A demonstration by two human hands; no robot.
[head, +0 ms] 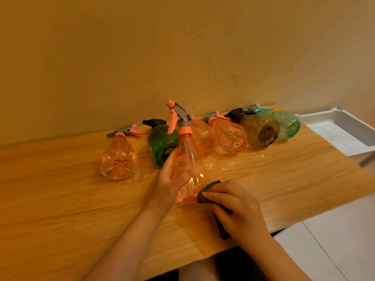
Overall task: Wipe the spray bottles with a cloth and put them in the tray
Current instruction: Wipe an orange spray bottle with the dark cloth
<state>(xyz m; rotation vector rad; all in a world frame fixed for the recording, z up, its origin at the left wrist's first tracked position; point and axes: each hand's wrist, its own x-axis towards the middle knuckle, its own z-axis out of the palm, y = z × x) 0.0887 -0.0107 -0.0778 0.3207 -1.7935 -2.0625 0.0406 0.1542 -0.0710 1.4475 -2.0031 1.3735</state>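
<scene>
I have the pink spray bottle point(187, 169) upright just above the bench point(60, 199), its grey and pink trigger head pointing up and to the left. My left hand point(168, 183) wraps around the bottle's lower body from the left side, fingers curled against the clear plastic. My right hand point(237, 205) pinches a dark grey cloth point(207, 192) between thumb and fingers and presses the bunched end against the bottle's base on the right; the rest of the cloth hangs down under my palm. Behind the bottle, the others lie on their sides in a loose row along the back of the bench near the wall point(182, 47): a pink bottle point(119, 159) to the left, apart from the rest, then a green bottle point(161, 142) with a black head, a second pink one point(203, 136) partly hidden behind the bottle I hold, a third pink one point(229, 136), an amber-brown bottle point(261, 128) with a dark head, and a teal bottle point(286, 124) at the right end. These last few lie close together, some touching. Past the right edge of the bench sits the white tray point(345, 120), its floor perforated, with no bottle in the part I can see.
</scene>
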